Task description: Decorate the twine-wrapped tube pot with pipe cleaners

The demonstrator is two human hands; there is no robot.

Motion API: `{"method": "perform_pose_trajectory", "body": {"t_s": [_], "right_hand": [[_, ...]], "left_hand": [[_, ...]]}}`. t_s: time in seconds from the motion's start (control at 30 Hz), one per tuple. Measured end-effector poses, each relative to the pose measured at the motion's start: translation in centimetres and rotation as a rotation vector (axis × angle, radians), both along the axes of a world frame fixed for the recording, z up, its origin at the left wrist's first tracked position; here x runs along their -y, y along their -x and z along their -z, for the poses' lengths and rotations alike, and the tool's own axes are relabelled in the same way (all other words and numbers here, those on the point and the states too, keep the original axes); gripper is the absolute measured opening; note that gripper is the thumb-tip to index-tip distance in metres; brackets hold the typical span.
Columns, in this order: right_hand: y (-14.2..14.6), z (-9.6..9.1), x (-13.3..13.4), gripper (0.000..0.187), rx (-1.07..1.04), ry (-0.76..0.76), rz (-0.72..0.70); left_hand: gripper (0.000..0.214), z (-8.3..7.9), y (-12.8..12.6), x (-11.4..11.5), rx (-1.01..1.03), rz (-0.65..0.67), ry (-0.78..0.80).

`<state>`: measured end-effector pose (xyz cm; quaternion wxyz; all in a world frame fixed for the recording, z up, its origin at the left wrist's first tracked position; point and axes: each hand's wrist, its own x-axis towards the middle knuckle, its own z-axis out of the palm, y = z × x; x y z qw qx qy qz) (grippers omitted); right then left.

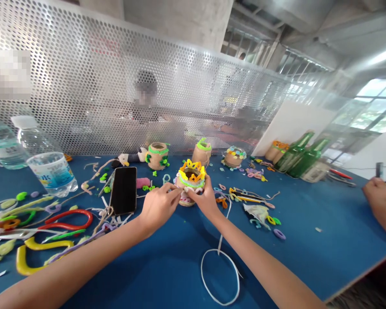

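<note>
A small jar (pixel 193 185), wrapped in twine and trimmed with yellow, orange, green and pink fuzzy pipe cleaner shapes, stands upright in front of me. My right hand (pixel 206 198) holds its right side, with the thumb across the front. At the jar's front left, the fingertips of my left hand (pixel 161 205) are pinched together; what is between them is too small to make out. Behind it stand a twine-wrapped jar with green trim (pixel 158 158), another twine-wrapped jar (pixel 202 153) and a low jar ringed with pastel shapes (pixel 233 158).
A black phone (pixel 124 191), red-handled scissors (pixel 71 219), yellow handles (pixel 35 257) and pipe cleaner scraps lie to the left, near a water bottle (pixel 48 159). A white cord (pixel 219 277) loops in front. Green bottles (pixel 297 154) stand right; another person's hand (pixel 381 195) is at the far right.
</note>
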<state>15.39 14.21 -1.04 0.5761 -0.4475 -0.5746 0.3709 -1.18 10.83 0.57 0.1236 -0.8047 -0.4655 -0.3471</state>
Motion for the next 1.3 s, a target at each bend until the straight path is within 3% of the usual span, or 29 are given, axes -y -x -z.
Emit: {"method": "perform_pose_trajectory", "body": {"t_s": [0.13, 0.27, 0.4, 0.53, 0.83, 1.13, 1.23, 1.3], "right_hand": [[-0.3, 0.1, -0.2, 0.067, 0.006, 0.000, 0.003], [-1.1, 0.1, -0.3, 0.069, -0.050, -0.012, -0.155], [-1.7, -0.1, -0.2, 0.077, -0.099, 0.028, -0.336], [-1.3, -0.1, -0.1, 0.077, -0.104, 0.026, -0.280], [-1.0, 0.5, -0.8, 0.067, 0.077, -0.089, -0.095], [-1.2, -0.2, -0.7, 0.071, 0.047, -0.052, -0.234], [-1.1, -0.3, -0.8, 0.074, 0.025, -0.045, -0.286], [-0.9, -0.3, -0.9, 0.077, 0.052, -0.064, -0.236]], "left_hand": [[0.024, -0.8, 0.1, 0.0, 0.124, -0.066, 0.158], [0.037, -1.1, 0.1, -0.2, 0.232, -0.039, 0.241], [0.017, -1.1, 0.1, -0.3, 0.237, 0.004, 0.213], [0.007, -0.9, 0.0, -0.4, 0.161, 0.019, 0.171], [0.012, -1.0, 0.8, -1.5, -0.005, 0.113, 0.018], [0.005, -1.4, 0.3, -2.0, 0.024, 0.067, 0.019], [0.019, -1.4, 0.1, -2.0, 0.111, 0.022, 0.048], [0.023, -1.4, 0.1, -2.0, 0.146, 0.006, 0.066]]}}
